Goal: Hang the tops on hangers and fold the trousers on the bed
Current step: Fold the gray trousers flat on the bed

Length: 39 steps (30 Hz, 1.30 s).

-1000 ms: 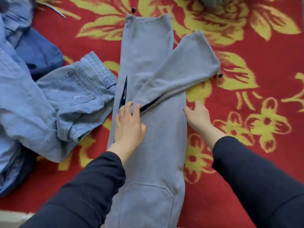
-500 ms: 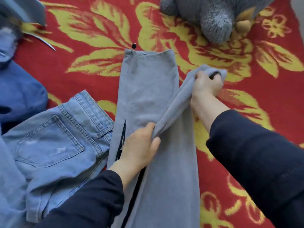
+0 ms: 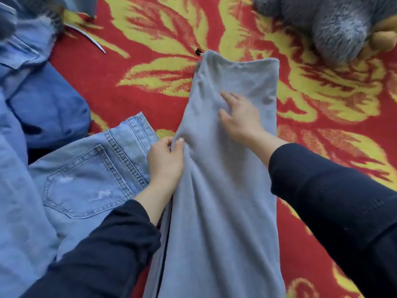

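Note:
Grey sweat trousers (image 3: 223, 190) lie lengthwise down the middle of the red and yellow bedspread (image 3: 150, 87), one leg stacked on the other. My left hand (image 3: 165, 160) pinches the trousers' left edge between thumb and fingers. My right hand (image 3: 238, 117) rests flat on the upper leg with fingers spread, holding nothing. Light blue jeans (image 3: 86, 179) lie to the left, back pocket up, touching my left wrist.
A heap of blue denim garments (image 3: 32, 104) fills the left side. A grey plush toy (image 3: 335, 24) sits at the top right. A thin hanger wire (image 3: 90, 38) pokes out near the top left.
My right hand carried the splayed leg from the right across onto the other leg and released it, now lying flat. My left hand shifted from pressing the middle to pinching the left edge.

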### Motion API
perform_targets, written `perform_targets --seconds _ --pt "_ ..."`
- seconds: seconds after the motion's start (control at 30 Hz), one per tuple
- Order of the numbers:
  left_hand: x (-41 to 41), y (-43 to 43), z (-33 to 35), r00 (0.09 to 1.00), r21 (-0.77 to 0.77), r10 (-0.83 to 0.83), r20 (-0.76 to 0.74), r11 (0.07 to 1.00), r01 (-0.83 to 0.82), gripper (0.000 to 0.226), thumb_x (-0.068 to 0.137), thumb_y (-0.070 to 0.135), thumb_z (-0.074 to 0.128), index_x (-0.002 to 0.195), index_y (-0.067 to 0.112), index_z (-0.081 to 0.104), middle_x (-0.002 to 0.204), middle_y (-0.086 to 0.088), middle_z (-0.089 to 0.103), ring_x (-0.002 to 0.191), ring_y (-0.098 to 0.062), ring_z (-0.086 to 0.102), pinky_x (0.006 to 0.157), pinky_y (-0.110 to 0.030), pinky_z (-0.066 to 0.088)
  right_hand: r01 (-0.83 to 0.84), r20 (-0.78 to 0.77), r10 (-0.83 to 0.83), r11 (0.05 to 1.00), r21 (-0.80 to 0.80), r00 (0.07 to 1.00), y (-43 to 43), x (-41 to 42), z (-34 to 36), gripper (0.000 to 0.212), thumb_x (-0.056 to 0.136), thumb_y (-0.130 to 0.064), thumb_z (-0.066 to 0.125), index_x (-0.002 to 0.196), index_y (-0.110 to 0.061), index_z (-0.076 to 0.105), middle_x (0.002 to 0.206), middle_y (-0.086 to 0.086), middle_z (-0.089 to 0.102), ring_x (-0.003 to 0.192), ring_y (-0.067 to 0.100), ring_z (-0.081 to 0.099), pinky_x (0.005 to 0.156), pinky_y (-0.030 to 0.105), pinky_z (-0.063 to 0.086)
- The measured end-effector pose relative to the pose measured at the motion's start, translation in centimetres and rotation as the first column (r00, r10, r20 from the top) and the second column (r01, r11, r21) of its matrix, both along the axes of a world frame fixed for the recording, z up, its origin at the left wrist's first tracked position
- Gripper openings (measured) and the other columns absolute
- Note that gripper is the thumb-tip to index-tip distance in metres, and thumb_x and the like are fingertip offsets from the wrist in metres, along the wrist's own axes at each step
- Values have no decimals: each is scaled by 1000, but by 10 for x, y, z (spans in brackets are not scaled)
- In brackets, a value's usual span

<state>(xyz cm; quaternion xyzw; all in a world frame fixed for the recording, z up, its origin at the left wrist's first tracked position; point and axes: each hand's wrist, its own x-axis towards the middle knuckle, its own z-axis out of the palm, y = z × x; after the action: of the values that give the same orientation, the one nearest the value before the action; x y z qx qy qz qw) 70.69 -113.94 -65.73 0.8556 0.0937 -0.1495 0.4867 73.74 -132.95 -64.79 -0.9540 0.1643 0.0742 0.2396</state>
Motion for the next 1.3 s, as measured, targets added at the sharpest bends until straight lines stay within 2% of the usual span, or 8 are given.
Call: perform_targets --seconds 0.2,0.53,0.8,0.9,1.0,1.1,1.2,1.3 --pt "-25 -6 6 960 249 -280 3 930 270 74 91 36 59 151 14 22 145 -17 32 135 -31 27 111 -36 19 -157 -191 109 952 -263 976 -10 -79 -7 58 100 -45 29 154 -29 15 162 7 8 149 26 2 119 44 1" --pt "-200 87 -3 751 600 -658 65 627 497 73 87 -6 47 152 9 18 159 -20 0 147 -34 6 117 -31 4 -108 -255 34 954 -281 966 89 -312 -9 60 99 -44 35 154 -29 15 163 2 1 150 24 -3 117 50 -3" --pt "-326 154 10 899 397 -438 -13 823 407 63 92 8 54 148 23 30 137 -19 36 125 -36 35 101 -39 33 -48 -351 -42 969 -244 935 144 -449 -4 67 93 -63 30 151 -45 4 162 -3 -14 148 23 -17 112 54 -5" --pt "-348 177 10 969 107 -249 -4 963 248 41 90 4 55 125 24 49 110 -3 58 104 -23 59 86 -26 43 -89 -342 -6 961 -261 940 160 -495 4 61 92 -64 32 147 -54 8 162 -3 -13 148 25 -12 109 52 -3" --pt "-357 206 11 980 -150 14 -201 988 -45 37 91 12 59 120 28 43 92 1 69 76 -1 66 64 -16 50 25 -331 -115 965 -262 937 175 -542 7 59 94 -57 37 148 -52 13 162 2 2 147 26 0 109 52 11" --pt "-379 229 0 945 -154 -44 -323 988 -7 29 88 30 68 111 22 53 94 5 73 81 -5 69 58 -18 48 311 -179 -329 943 -123 927 196 -591 0 56 88 -36 60 140 -25 42 138 9 39 127 28 34 96 46 31" --pt "-407 249 -12 938 -193 -73 -337 981 7 25 86 33 70 106 20 61 93 11 75 85 -4 70 60 -15 51 554 -246 -512 819 147 823 220 -631 -18 26 86 -29 64 107 -19 53 102 -2 55 98 24 55 76 32 38" --pt "-442 266 -22 910 -184 -153 -385 979 86 22 86 37 69 103 23 67 94 12 74 87 -2 69 65 -13 50 718 -459 -554 573 396 695 239 -640 -35 37 87 -25 67 123 -18 59 111 -2 61 105 17 56 84 26 40"
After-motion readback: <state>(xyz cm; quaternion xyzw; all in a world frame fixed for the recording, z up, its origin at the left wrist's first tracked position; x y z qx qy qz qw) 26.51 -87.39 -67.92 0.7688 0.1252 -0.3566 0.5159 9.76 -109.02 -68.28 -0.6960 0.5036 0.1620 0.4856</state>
